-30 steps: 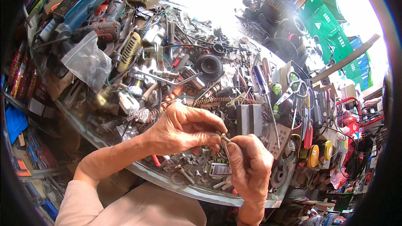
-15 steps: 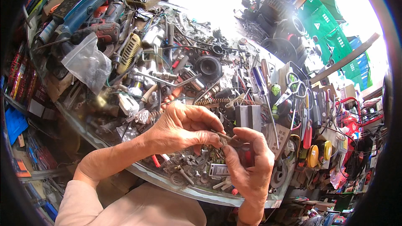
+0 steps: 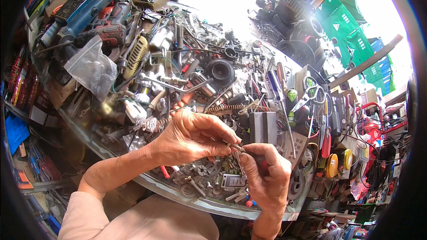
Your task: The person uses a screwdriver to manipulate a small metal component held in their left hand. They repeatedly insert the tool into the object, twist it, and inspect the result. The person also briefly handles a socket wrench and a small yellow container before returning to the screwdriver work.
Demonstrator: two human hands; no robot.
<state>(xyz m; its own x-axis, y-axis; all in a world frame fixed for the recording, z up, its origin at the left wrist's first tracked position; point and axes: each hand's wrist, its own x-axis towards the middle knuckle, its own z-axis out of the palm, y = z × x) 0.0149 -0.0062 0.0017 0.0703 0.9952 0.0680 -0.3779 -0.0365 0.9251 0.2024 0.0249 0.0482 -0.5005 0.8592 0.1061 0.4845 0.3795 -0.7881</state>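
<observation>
Over the near part of the cluttered workbench, my left hand (image 3: 193, 134) pinches a small slim metal piece (image 3: 235, 146) between thumb and fingertips. From the right, my right hand (image 3: 268, 171) grips the other end of the same piece with thumb and forefinger. Its exact kind is too small to tell, and the fingers cover part of it. Just beyond my right hand stands a grey metal block (image 3: 263, 126). Below the hands lie a small rectangular metal plate (image 3: 232, 181), a bolt (image 3: 197, 186) and a round washer (image 3: 187, 190).
Farther off, a red cordless drill (image 3: 109, 34), a clear plastic bag (image 3: 91, 66), a long spring (image 3: 238, 107) and a black round part (image 3: 220, 72) crowd the bench. Scissors (image 3: 311, 95) and screwdrivers stand upright at the right. The bench edge (image 3: 178, 195) runs close to my body.
The small metal piece has turned between my fingertips and now lies more nearly in line between the hands. My right fingers have shifted slightly down; the left forearm stays put.
</observation>
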